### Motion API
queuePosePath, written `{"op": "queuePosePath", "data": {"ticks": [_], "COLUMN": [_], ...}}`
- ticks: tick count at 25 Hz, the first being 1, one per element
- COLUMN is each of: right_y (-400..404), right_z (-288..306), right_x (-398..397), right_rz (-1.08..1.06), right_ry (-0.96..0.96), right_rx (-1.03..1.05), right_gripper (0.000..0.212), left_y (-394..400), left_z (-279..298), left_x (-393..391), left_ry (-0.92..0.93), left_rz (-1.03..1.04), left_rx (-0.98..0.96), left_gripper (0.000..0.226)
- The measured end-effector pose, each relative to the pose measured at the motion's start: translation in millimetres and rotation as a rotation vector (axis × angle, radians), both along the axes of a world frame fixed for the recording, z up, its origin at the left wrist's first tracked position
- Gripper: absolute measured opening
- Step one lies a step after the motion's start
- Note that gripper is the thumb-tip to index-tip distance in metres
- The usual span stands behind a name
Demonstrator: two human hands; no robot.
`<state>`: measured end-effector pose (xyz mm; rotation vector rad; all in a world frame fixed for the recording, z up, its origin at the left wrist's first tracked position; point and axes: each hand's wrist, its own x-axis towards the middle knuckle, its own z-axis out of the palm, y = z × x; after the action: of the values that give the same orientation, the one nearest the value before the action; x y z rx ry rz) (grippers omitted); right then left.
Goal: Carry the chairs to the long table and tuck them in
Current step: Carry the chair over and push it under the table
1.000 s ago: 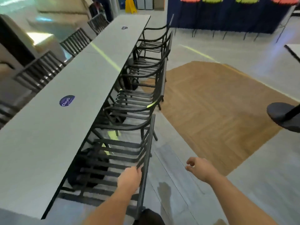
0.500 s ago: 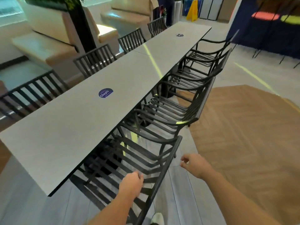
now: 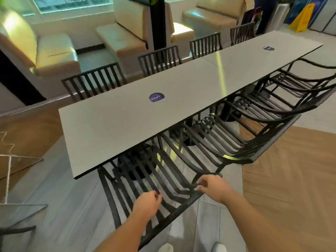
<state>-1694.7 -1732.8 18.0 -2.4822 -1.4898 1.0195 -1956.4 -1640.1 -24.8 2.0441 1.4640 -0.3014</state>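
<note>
The long grey table (image 3: 112,124) runs from the near left to the far right. The nearest black slatted chair (image 3: 174,176) stands at its near end with the seat partly under the top. My left hand (image 3: 148,203) is curled on the chair's back slats. My right hand (image 3: 213,188) grips the curved rail at the right armrest. Two more black chairs (image 3: 236,148) (image 3: 294,99) stand tucked along the same side, farther right.
Several black chairs (image 3: 94,82) line the table's far side, with beige booth seats (image 3: 54,55) behind them. A yellow floor sign (image 3: 302,17) stands at the far right. A glass panel (image 3: 18,160) is at the left. My shoes (image 3: 165,248) show below.
The view has swung left to face the table's near end. My right hand, free before, has closed on the chair's rail. The chair's seat sits further under the table.
</note>
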Motion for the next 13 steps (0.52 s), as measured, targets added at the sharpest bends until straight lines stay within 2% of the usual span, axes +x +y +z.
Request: {"op": "queuePosePath", "data": {"ticks": [3,7,13], "right_y": [7.3,15.1,24.2], "right_z": [-5.4,-10.8,-25.8], "right_x": [22.9,48.9,61.3], "right_rz": [0.138,0.306,0.431], "right_ry": [0.014,0.009,0.04], "right_rx": [-0.048,-0.07,-0.116], "right_gripper": [0.03,0.033,0.048], "left_y": [-28.8,-55.3,-89.0], "left_z": [3.8,4.0,-4.7], "left_x": [8.9,17.5,11.4], "left_ry": [-0.023,-0.018,-0.092], "left_rz": [0.144,0.271,0.387], "left_rx": [0.008,-0.009,-0.095], "left_gripper": [0.029,0.033,0.032]}}
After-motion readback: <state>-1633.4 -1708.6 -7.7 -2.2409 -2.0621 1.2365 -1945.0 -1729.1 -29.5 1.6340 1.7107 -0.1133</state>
